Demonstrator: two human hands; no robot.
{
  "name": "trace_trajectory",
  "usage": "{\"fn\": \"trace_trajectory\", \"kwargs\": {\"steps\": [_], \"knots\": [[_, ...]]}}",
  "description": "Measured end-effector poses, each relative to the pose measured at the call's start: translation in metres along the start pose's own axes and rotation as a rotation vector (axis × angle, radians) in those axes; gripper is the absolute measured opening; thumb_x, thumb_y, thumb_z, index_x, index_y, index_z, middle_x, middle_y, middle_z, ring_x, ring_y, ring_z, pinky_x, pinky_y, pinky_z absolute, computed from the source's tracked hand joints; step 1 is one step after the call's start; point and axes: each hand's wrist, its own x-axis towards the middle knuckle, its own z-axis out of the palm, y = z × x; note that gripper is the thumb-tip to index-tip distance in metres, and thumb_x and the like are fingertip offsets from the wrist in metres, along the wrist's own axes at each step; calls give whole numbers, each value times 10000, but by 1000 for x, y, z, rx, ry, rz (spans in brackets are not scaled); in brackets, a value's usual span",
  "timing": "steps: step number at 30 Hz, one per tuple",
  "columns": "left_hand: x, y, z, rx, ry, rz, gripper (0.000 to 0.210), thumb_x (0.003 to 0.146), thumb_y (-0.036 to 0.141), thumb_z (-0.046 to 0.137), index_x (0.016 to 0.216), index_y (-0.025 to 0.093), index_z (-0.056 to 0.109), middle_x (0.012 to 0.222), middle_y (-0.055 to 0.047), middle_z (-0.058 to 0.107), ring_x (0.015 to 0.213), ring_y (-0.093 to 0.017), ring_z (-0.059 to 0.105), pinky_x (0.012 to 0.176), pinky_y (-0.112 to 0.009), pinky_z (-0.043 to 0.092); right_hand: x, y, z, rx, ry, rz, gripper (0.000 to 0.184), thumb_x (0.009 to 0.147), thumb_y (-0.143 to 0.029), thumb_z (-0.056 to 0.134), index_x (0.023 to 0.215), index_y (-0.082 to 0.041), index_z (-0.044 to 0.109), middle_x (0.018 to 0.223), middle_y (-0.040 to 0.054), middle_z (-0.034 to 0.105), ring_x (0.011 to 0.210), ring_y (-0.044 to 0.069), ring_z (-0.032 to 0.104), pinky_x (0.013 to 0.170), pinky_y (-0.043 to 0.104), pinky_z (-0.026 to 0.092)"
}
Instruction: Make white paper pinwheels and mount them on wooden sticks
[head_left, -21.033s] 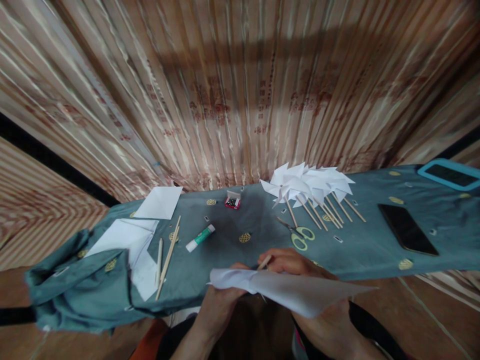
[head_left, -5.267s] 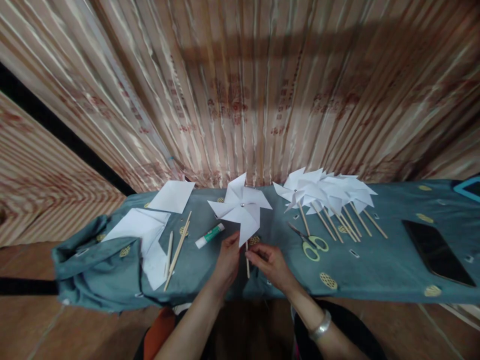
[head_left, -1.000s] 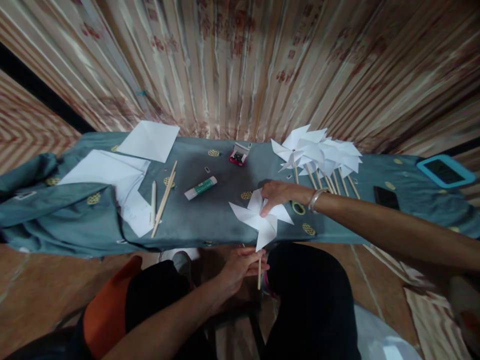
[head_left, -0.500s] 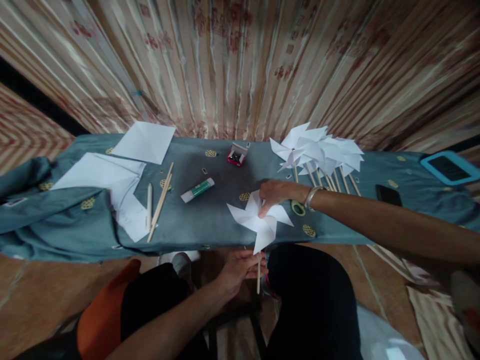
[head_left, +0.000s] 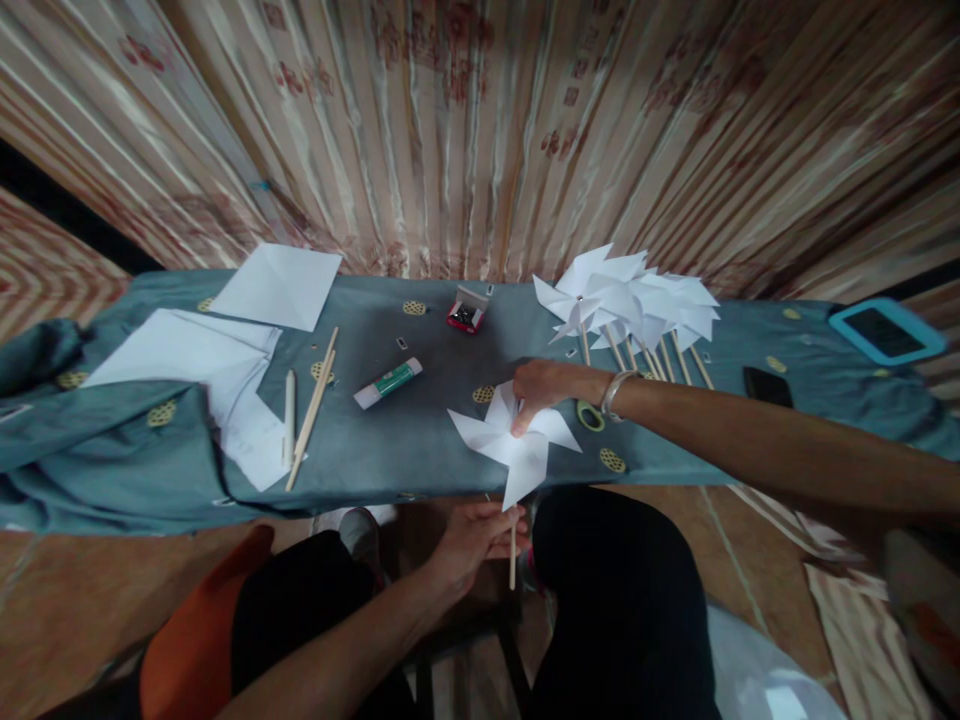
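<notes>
A white paper pinwheel (head_left: 526,464) lies over the table's front edge, its blades spread. My right hand (head_left: 546,388), fingers curled, presses its thumb on the pinwheel's centre; what is under the thumb is hidden. Below the edge, my left hand (head_left: 477,540) is closed around a thin wooden stick (head_left: 513,565) that comes out from under the lowest blade. A roll of tape (head_left: 590,416) with a green ring rests beside my right wrist. Up the table from the pinwheel stands a small open red box (head_left: 465,315) with dark little pieces inside.
Several finished pinwheels (head_left: 630,295) on sticks lie at the back right, near a dark phone-like object (head_left: 766,386) and a blue-framed tablet (head_left: 889,331). Leftward are a glue stick (head_left: 388,383), wooden sticks (head_left: 313,405), a white pen (head_left: 289,415) and white paper sheets (head_left: 180,345).
The view has turned a little, so the table's things sit slightly further left. Both hands keep the same hold on the pinwheel and its stick.
</notes>
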Motion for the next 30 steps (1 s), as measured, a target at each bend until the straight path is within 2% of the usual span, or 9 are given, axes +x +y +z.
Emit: {"fn": "trace_trajectory", "kwargs": {"steps": [11, 19, 25, 30], "knots": [[2, -1, 0, -22, 4, -4, 563, 378, 505, 901, 734, 102, 736, 694, -63, 713, 579, -143, 654, 640, -280, 516, 2, 3, 8, 9, 60, -5, 698, 586, -751, 655, 893, -135, 768, 798, 105, 715, 727, 223, 637, 553, 275, 377], [0, -1, 1, -19, -1, 0, 544, 410, 510, 893, 735, 103, 734, 691, -55, 706, 583, -142, 655, 633, -274, 512, 0, 4, 10, 27, 89, 4, 725, 551, -781, 652, 890, -150, 765, 868, 114, 719, 776, 243, 644, 555, 276, 367], [2, -2, 1, -24, -21, -2, 472, 488, 457, 884, 757, 99, 738, 705, -67, 706, 592, -150, 658, 643, -282, 512, -2, 5, 12, 90, 82, 38, 716, 533, -776, 659, 888, -163, 763, 765, 86, 702, 710, 238, 632, 525, 278, 336], [4, -3, 1, -20, -36, 1, 503, 459, 489, 885, 747, 105, 734, 706, -61, 709, 590, -144, 658, 639, -275, 515, -4, 6, 15, 112, 109, 22, 703, 543, -770, 658, 843, -142, 760, 702, 77, 687, 644, 218, 615, 511, 278, 321]]}}
